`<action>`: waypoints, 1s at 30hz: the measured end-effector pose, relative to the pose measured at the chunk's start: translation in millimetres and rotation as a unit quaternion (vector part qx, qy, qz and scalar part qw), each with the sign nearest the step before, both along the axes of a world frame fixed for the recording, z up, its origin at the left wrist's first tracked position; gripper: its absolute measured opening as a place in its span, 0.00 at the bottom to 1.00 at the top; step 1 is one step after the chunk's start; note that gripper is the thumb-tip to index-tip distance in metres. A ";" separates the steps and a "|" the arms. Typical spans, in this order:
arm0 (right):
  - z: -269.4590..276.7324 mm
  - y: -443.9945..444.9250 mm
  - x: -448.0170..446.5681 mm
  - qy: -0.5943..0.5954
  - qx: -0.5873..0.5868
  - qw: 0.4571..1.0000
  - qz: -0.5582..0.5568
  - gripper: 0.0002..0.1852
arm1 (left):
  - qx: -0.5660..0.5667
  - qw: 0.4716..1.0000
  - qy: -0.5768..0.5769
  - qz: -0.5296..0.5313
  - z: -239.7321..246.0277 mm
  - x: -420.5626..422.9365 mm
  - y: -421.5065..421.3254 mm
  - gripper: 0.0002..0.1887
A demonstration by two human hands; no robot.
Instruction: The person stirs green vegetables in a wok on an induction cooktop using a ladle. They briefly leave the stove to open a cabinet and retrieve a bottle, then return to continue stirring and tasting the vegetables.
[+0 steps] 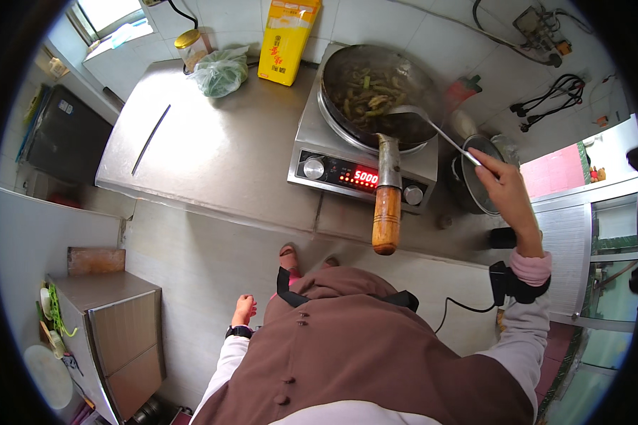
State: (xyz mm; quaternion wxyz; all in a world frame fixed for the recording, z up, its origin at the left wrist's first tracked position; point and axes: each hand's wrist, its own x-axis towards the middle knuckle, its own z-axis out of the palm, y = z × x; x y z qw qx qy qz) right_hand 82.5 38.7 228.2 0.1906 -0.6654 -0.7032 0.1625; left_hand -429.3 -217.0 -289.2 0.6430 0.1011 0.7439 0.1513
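My right hand grips the pale handle of a metal cooking ladle or spatula. Its head rests among cooked green pieces, perhaps peppers, inside a dark wok. Partly covered by food, the head's exact shape cannot be told. The wok sits on a steel induction cooker with lit red digits on its panel. A metal socket with a wooden handle points from the wok towards me, untouched. Low at my side, my left hand hangs with curled fingers and nothing visible in it.
On the steel counter stand a yellow package, a tied plastic bag and a gold-lidded jar. Right of the cooker is a lidded pot. Cables hang on the wall. A cabinet stands at lower left.
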 end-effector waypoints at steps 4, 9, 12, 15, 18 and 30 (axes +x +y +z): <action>1.6 5.8 9.7 0.019 -0.064 0.994 -0.091 0.17 | -0.016 1.000 0.025 0.001 3.6 3.9 -1.8 0.19; -12.4 17.9 -14.1 0.058 -0.021 0.998 0.018 0.17 | -0.017 0.999 -0.004 -0.051 4.8 7.8 -18.3 0.18; -19.1 10.1 -22.9 0.071 -0.026 0.997 0.005 0.17 | -0.029 0.999 -0.004 -0.011 2.4 12.0 -26.3 0.18; -18.0 3.5 -13.1 0.102 -0.046 0.993 -0.026 0.18 | -0.035 0.999 0.015 0.016 0.7 13.5 -29.9 0.19; -29.5 12.3 1.4 0.123 -0.030 0.987 -0.095 0.19 | -0.048 0.998 0.025 0.020 2.4 9.9 -32.4 0.19; -147.4 45.5 -19.5 0.090 0.106 0.983 -0.117 0.26 | 0.388 0.848 0.308 -0.186 209.4 44.6 146.7 0.10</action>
